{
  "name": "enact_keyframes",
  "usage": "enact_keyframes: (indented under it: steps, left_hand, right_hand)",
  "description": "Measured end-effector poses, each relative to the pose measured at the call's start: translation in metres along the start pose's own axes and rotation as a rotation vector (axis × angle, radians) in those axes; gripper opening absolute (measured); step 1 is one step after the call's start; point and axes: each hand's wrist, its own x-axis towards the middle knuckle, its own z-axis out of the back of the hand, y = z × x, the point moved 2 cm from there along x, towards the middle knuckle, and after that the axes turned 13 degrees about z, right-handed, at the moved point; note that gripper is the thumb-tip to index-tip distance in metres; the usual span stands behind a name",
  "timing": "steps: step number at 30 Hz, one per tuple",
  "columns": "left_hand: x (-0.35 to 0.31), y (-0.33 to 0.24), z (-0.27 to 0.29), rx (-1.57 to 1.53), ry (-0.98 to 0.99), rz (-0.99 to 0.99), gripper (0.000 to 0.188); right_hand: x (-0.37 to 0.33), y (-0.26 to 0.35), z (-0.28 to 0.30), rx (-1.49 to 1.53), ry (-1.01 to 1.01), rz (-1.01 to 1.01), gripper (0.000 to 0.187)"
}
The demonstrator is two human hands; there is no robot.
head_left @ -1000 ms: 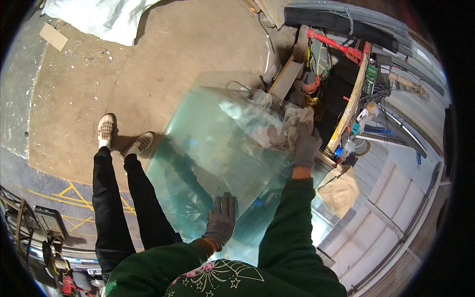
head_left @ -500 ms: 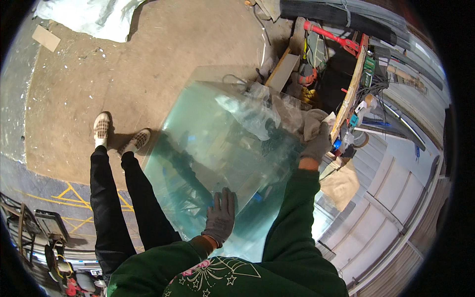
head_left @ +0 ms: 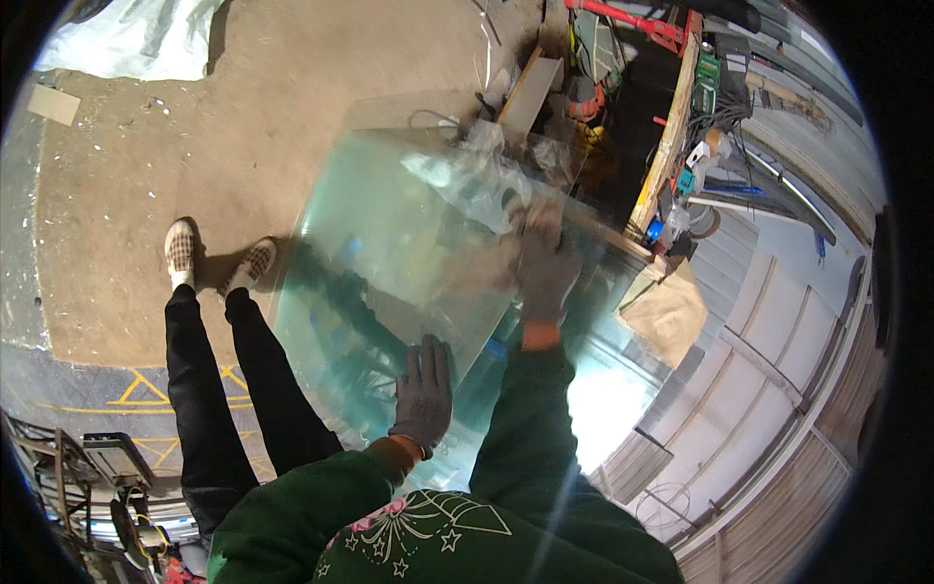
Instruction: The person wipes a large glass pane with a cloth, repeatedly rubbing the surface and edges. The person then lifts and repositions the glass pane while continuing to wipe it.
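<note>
A greenish glass sheet (head_left: 341, 209) with see-through edges lies in front of me. Grey-gloved, my left hand (head_left: 424, 399) rests flat on the near part of the glass, its fingers stretched out. My right hand (head_left: 548, 277), also gloved, is over the right part of the pane and closed on a brownish-grey cloth (head_left: 537, 216). Motion blurs that cloth and the fingers, so its exact outline cannot be made out. Clear crumpled plastic (head_left: 457, 185) shows beyond the cloth, toward the far edge of the glass.
Right of the pane, a wooden-edged shelf (head_left: 662, 146) carries cables, tape rolls and small tools. A red-handled tool (head_left: 632, 18) lies at its far end. Brown paper (head_left: 666, 307) sits nearer. Another person's legs and checked shoes (head_left: 179, 248) stand on brown flooring (head_left: 126, 195) at left.
My right hand has swept left across the glass with the cloth, away from the shelf edge. My left hand stays flat on the pane. The whole view has shifted slightly.
</note>
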Motion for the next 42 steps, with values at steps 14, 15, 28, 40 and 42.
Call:
enact_keyframes:
  steps: [14,15,28,40,42]
  left_hand:
    - [0.001,-0.002,-0.013,-0.068,-0.061,0.019,0.075]
    - [0.001,-0.001,-0.012,-0.107,-0.064,0.027,0.075]
    - [-0.003,-0.003,-0.013,0.034,-0.07,-0.009,0.077]
    - [-0.002,-0.005,-0.016,0.017,-0.104,0.002,0.075]
    - [-0.003,-0.005,-0.018,0.003,-0.108,0.001,0.076]
  right_hand:
    - [-0.202,-0.045,0.014,0.086,0.17,0.048,0.034]
    - [-0.197,-0.047,0.015,0.165,0.127,0.08,0.036]
    - [-0.165,-0.046,0.006,0.498,0.055,-0.259,0.022]
    - [0.068,-0.043,0.0,0.223,0.088,0.146,0.026]
    - [0.074,-0.044,0.002,0.286,0.094,0.253,0.03]
